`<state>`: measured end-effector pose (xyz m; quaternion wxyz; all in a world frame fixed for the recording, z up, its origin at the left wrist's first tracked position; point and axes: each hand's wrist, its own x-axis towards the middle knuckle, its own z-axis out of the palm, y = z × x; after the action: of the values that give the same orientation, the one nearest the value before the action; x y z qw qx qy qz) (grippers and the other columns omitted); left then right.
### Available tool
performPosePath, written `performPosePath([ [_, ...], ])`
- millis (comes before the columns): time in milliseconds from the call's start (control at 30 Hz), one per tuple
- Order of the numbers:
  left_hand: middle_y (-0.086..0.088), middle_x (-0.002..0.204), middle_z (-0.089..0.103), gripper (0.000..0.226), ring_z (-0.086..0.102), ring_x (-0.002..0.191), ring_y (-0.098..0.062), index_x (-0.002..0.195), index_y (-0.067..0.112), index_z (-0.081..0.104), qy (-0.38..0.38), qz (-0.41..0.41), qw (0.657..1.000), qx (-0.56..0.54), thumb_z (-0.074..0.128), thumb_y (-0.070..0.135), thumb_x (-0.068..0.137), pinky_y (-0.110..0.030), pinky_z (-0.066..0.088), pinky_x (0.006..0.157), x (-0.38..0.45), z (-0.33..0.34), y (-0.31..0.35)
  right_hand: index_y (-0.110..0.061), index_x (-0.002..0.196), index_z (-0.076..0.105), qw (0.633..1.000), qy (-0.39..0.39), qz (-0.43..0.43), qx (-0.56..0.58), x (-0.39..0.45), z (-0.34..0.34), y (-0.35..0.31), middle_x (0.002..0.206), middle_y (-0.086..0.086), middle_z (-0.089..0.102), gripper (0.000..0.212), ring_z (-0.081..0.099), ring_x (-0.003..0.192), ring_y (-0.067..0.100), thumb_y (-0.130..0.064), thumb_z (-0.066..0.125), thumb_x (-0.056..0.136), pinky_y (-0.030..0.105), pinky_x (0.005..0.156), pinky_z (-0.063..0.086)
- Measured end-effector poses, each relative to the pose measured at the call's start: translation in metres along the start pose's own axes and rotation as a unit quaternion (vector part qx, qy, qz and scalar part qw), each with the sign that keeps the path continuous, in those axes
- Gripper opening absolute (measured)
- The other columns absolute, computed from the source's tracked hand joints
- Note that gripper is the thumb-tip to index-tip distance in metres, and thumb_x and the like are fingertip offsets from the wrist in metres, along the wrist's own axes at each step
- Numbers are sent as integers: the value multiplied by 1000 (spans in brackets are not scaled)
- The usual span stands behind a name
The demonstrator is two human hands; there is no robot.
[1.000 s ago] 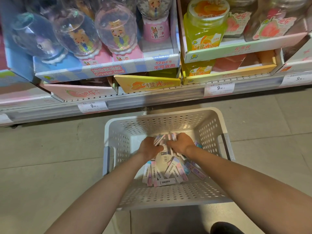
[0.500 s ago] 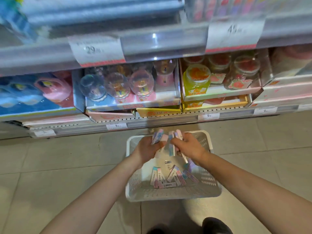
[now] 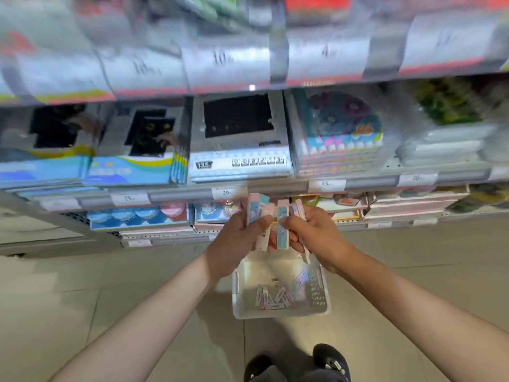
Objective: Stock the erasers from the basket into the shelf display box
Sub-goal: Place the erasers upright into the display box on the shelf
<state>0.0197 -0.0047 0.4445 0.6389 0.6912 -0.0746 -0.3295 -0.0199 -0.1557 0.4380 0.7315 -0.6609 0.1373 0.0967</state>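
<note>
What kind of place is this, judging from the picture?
Most likely a retail shop, perhaps stationery or toys. Price tags line the shelf edges, packaged goods fill the shelves, and a white basket stands on the tiled floor.

A shop is shown, most likely a stationery or toy store. Tiered metal shelves (image 3: 176,194) are seen, and their front rails are fitted with white price labels (image 3: 226,192) on which numbers such as 29 and 45 are printed. Boxed goods (image 3: 239,139) are stacked in rows for sale. A white stocking basket (image 3: 321,293) is placed on the tiled floor (image 3: 55,285).
</note>
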Motion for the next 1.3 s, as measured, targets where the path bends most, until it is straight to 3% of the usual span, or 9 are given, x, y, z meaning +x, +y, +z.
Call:
performPosePath([
  [100, -7, 72, 69, 20, 67, 63, -17, 103, 1, 59, 18, 18, 999, -21, 45, 14, 95, -25, 55, 58, -33, -1, 62, -14, 54, 49, 1000, 6, -19, 1, -27, 10, -66, 40, -5, 43, 36, 36, 32, 9, 0, 49, 87, 18, 36, 32],
  [233, -7, 71, 68, 20, 65, 64, -23, 96, 4, 61, 6, 53, 999, -3, 49, 19, 94, -37, 55, 64, -82, 1, 146, -9, 62, 53, 998, -12, -62, -14, -75, 24, -153, 43, -1, 43, 24, 38, 33, 8, -5, 52, 86, 17, 37, 33],
  [533, 2, 49, 46, 37, 41, 46, -9, 58, 19, 51, -32, 176, 981, 69, 44, 19, 94, -18, 35, 50, -182, 15, 332, -9, 59, 47, 990, 10, -140, -10, -170, 58, -340, 34, -6, 40, 24, 34, 28, 9, -2, 55, 81, 15, 33, 28],
  [633, 6, 49, 45, 30, 36, 47, -10, 71, 17, 56, -83, 203, 974, 63, 41, 21, 96, -18, 34, 50, -201, 15, 389, -4, 82, 54, 983, -26, -184, -2, -186, 65, -391, 37, -3, 43, 11, 39, 35, 30, -13, 49, 78, 20, 37, 27],
  [700, 3, 53, 48, 20, 33, 46, -9, 83, 13, 59, -101, 221, 969, 43, 44, 18, 95, -17, 33, 49, -210, 12, 421, -5, 89, 57, 977, -38, -208, 5, -193, 68, -421, 39, -3, 44, 16, 37, 35, 22, -13, 48, 79, 19, 36, 27],
  [833, 6, 50, 44, 11, 32, 46, -7, 89, 7, 57, -113, 249, 959, 71, 51, 16, 89, -17, 32, 48, -222, 6, 474, 6, 94, 53, 968, -34, -247, -2, -202, 74, -471, 46, 1, 46, 27, 34, 33, 8, -15, 51, 77, 15, 34, 30],
  [1000, 11, 50, 48, 13, 35, 47, -5, 80, 21, 61, -93, 292, 940, 148, 54, 15, 89, -17, 32, 48, -236, -3, 515, -12, 82, 57, 958, -21, -284, -44, -211, 80, -507, 52, -3, 51, 4, 36, 36, 9, -15, 58, 80, 16, 34, 31],
  [1200, 14, 57, 48, 12, 39, 48, -1, 92, 3, 58, -10, 348, 921, 174, 52, 13, 93, -12, 35, 50, -237, -4, 536, -12, 72, 55, 933, 77, -348, -59, -221, 80, -541, 45, -7, 52, 16, 34, 30, 7, -3, 60, 85, 15, 34, 30],
  [1300, 16, 49, 50, 18, 40, 48, 0, 79, 22, 58, -4, 373, 910, 182, 51, 13, 93, -11, 35, 50, -233, 2, 546, -11, 77, 57, 928, 96, -355, -68, -220, 78, -555, 50, -3, 51, 11, 36, 32, 7, -5, 64, 82, 13, 32, 29],
])
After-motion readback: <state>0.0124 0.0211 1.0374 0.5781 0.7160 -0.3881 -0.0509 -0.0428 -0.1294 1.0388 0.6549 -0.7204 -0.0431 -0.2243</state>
